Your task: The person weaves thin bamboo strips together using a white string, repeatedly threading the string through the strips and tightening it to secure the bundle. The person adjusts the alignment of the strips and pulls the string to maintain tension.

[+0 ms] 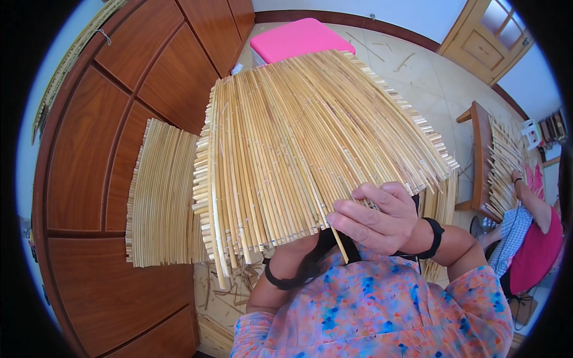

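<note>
A large mat of pale yellow reed stalks [292,137] spreads in front of me, its stalks side by side and uneven at the ends. At the mat's near edge, my right hand [379,218] is closed, its fingertips at one reed stalk [339,243] that juts out below the others. The thumb is mostly hidden. My left forearm, with a black band [280,279], goes under the mat, which hides my left hand. A few stalks at the mat's left corner also stick out further than those around them.
A pink-topped stool [301,39] stands behind the mat. Another reed mat [167,197] leans against brown wooden panels [77,161] at the left. Loose reed bits [230,286] litter the tiled floor. At right, a co-worker [531,238] reaches over reeds [504,158] by a wooden bench [477,155].
</note>
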`<state>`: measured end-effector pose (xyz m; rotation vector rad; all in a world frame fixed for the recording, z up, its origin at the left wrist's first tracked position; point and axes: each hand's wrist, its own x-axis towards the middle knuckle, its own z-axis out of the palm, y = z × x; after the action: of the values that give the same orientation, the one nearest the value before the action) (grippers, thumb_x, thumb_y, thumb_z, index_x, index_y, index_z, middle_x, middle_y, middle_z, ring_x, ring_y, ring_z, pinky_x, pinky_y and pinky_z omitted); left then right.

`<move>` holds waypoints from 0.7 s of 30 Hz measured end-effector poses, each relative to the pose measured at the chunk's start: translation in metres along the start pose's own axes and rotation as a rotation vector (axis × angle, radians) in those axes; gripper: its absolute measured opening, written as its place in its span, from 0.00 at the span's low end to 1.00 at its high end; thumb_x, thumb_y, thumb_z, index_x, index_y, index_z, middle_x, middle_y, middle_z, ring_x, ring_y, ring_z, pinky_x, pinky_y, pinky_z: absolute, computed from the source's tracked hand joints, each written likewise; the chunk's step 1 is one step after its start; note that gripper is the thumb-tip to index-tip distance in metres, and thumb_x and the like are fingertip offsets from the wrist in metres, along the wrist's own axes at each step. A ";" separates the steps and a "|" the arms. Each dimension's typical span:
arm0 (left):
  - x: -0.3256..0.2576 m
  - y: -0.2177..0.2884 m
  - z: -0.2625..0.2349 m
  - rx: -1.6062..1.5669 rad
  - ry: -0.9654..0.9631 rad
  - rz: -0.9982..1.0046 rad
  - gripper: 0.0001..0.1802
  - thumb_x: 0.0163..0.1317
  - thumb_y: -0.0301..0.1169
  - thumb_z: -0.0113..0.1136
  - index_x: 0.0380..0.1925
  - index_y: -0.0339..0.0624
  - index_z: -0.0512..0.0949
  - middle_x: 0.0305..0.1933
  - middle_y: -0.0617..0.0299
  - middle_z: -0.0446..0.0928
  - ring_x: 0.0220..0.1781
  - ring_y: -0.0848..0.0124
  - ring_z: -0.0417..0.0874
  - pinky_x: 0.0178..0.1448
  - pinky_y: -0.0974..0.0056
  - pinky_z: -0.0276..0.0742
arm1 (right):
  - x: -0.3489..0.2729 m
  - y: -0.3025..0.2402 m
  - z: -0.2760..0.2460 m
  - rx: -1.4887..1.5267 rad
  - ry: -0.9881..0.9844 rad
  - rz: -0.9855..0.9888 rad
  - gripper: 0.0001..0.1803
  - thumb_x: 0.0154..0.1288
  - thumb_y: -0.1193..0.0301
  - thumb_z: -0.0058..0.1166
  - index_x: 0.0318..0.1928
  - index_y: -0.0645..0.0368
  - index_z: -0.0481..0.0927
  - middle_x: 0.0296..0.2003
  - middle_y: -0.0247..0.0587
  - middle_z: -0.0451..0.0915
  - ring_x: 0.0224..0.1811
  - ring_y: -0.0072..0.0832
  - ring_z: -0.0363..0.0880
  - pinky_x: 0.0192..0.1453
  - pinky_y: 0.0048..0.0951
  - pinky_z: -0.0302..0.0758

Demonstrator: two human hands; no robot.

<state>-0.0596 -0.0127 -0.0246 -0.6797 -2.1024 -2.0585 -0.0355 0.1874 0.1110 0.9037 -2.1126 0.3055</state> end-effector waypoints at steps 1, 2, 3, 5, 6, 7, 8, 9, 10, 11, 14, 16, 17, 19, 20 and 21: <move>-0.001 0.000 -0.001 -0.003 0.001 -0.014 0.27 0.67 0.27 0.68 0.66 0.39 0.75 0.66 0.57 0.79 0.64 0.62 0.81 0.70 0.56 0.75 | -0.001 0.000 0.001 -0.001 0.001 -0.001 0.18 0.58 0.67 0.60 0.50 0.49 0.88 0.46 0.29 0.87 0.41 0.31 0.83 0.38 0.27 0.69; 0.000 -0.001 -0.001 -0.011 -0.004 -0.027 0.27 0.67 0.27 0.68 0.66 0.39 0.75 0.66 0.56 0.79 0.64 0.62 0.81 0.70 0.56 0.75 | -0.002 0.000 0.002 -0.011 0.002 -0.003 0.18 0.58 0.67 0.60 0.50 0.49 0.88 0.46 0.29 0.87 0.40 0.31 0.83 0.38 0.27 0.69; -0.001 0.000 -0.002 -0.018 -0.008 -0.037 0.27 0.66 0.27 0.68 0.66 0.39 0.75 0.66 0.56 0.79 0.64 0.62 0.81 0.70 0.56 0.75 | -0.003 0.000 0.004 -0.020 0.002 -0.005 0.17 0.58 0.68 0.61 0.49 0.49 0.88 0.45 0.29 0.87 0.40 0.31 0.83 0.38 0.27 0.69; -0.001 0.000 -0.003 -0.026 -0.012 -0.059 0.28 0.66 0.27 0.68 0.66 0.39 0.75 0.66 0.56 0.78 0.64 0.62 0.81 0.70 0.56 0.75 | -0.007 0.000 0.007 -0.034 0.008 -0.002 0.17 0.58 0.68 0.62 0.49 0.48 0.88 0.45 0.29 0.87 0.40 0.31 0.83 0.38 0.27 0.70; -0.001 0.000 -0.003 -0.030 -0.014 -0.066 0.28 0.66 0.27 0.68 0.66 0.39 0.74 0.65 0.56 0.78 0.64 0.62 0.81 0.70 0.56 0.75 | -0.009 0.000 0.009 -0.038 0.012 0.003 0.17 0.58 0.68 0.62 0.49 0.48 0.88 0.45 0.29 0.87 0.40 0.31 0.83 0.38 0.27 0.70; -0.002 0.000 -0.002 -0.032 -0.015 -0.075 0.28 0.66 0.27 0.68 0.66 0.38 0.74 0.65 0.56 0.78 0.64 0.62 0.80 0.70 0.56 0.75 | -0.010 0.000 0.011 -0.042 0.017 0.008 0.17 0.58 0.68 0.62 0.49 0.48 0.89 0.45 0.29 0.87 0.40 0.31 0.83 0.38 0.27 0.70; -0.003 0.000 -0.003 -0.033 -0.016 -0.086 0.28 0.66 0.27 0.68 0.66 0.38 0.74 0.65 0.56 0.78 0.64 0.62 0.80 0.70 0.56 0.75 | -0.011 0.000 0.012 -0.039 0.017 0.009 0.17 0.57 0.68 0.62 0.48 0.48 0.89 0.45 0.29 0.87 0.41 0.31 0.83 0.38 0.27 0.70; -0.003 0.001 -0.003 -0.032 -0.017 -0.095 0.28 0.66 0.27 0.68 0.66 0.38 0.74 0.65 0.56 0.78 0.64 0.62 0.80 0.69 0.56 0.75 | -0.012 -0.001 0.012 -0.036 0.018 0.011 0.16 0.57 0.68 0.62 0.48 0.48 0.89 0.45 0.29 0.87 0.41 0.31 0.83 0.38 0.27 0.70; -0.003 0.001 -0.003 -0.031 -0.020 -0.103 0.28 0.66 0.27 0.68 0.66 0.38 0.74 0.65 0.56 0.78 0.64 0.62 0.80 0.69 0.56 0.75 | -0.013 -0.001 0.013 -0.033 0.018 0.013 0.16 0.57 0.68 0.62 0.48 0.48 0.89 0.45 0.28 0.86 0.41 0.31 0.83 0.39 0.27 0.70; -0.004 0.002 -0.004 -0.032 -0.020 -0.115 0.28 0.66 0.27 0.69 0.66 0.38 0.74 0.65 0.56 0.78 0.64 0.63 0.80 0.69 0.56 0.75 | -0.015 -0.001 0.014 -0.033 0.018 0.014 0.17 0.57 0.68 0.62 0.48 0.48 0.89 0.45 0.28 0.86 0.41 0.31 0.83 0.39 0.27 0.70; -0.005 0.003 -0.005 -0.015 -0.018 -0.119 0.28 0.66 0.27 0.69 0.66 0.38 0.74 0.65 0.56 0.78 0.64 0.63 0.80 0.69 0.57 0.75 | -0.019 -0.002 0.018 -0.030 0.020 0.018 0.17 0.56 0.68 0.62 0.48 0.48 0.89 0.45 0.28 0.86 0.42 0.31 0.82 0.39 0.27 0.70; -0.007 0.000 -0.005 -0.001 -0.003 -0.098 0.28 0.66 0.27 0.69 0.66 0.37 0.74 0.65 0.56 0.78 0.64 0.63 0.80 0.69 0.57 0.75 | -0.021 -0.002 0.019 -0.026 0.024 0.024 0.18 0.56 0.68 0.62 0.48 0.48 0.89 0.46 0.28 0.86 0.43 0.31 0.82 0.40 0.27 0.71; -0.008 -0.004 -0.005 0.007 0.008 -0.080 0.29 0.67 0.27 0.68 0.66 0.37 0.73 0.65 0.56 0.77 0.64 0.63 0.79 0.69 0.57 0.75 | -0.022 -0.002 0.019 -0.025 0.024 0.023 0.18 0.56 0.68 0.62 0.48 0.48 0.89 0.46 0.28 0.86 0.43 0.31 0.82 0.40 0.27 0.71; -0.011 -0.014 -0.003 0.058 0.043 -0.019 0.29 0.67 0.27 0.68 0.68 0.37 0.72 0.66 0.57 0.76 0.66 0.63 0.78 0.70 0.56 0.74 | -0.024 -0.001 0.020 -0.024 0.023 0.021 0.18 0.56 0.68 0.62 0.49 0.48 0.89 0.45 0.28 0.86 0.43 0.31 0.82 0.40 0.27 0.71; -0.011 -0.017 -0.002 0.079 0.060 0.008 0.30 0.67 0.27 0.68 0.68 0.37 0.71 0.67 0.57 0.76 0.66 0.63 0.78 0.70 0.56 0.74 | -0.025 -0.001 0.021 -0.020 0.023 0.025 0.18 0.56 0.68 0.62 0.49 0.48 0.89 0.45 0.28 0.86 0.43 0.31 0.82 0.40 0.27 0.71; -0.010 -0.019 0.000 0.091 0.077 0.026 0.31 0.68 0.27 0.67 0.69 0.37 0.70 0.67 0.57 0.75 0.67 0.63 0.77 0.71 0.56 0.74 | -0.026 -0.001 0.021 -0.017 0.023 0.029 0.18 0.56 0.68 0.61 0.49 0.48 0.89 0.45 0.28 0.86 0.43 0.31 0.82 0.40 0.27 0.71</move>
<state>-0.0579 -0.0143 -0.0456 -0.6008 -2.1186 -1.9298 -0.0360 0.1896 0.0773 0.8568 -2.1058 0.3107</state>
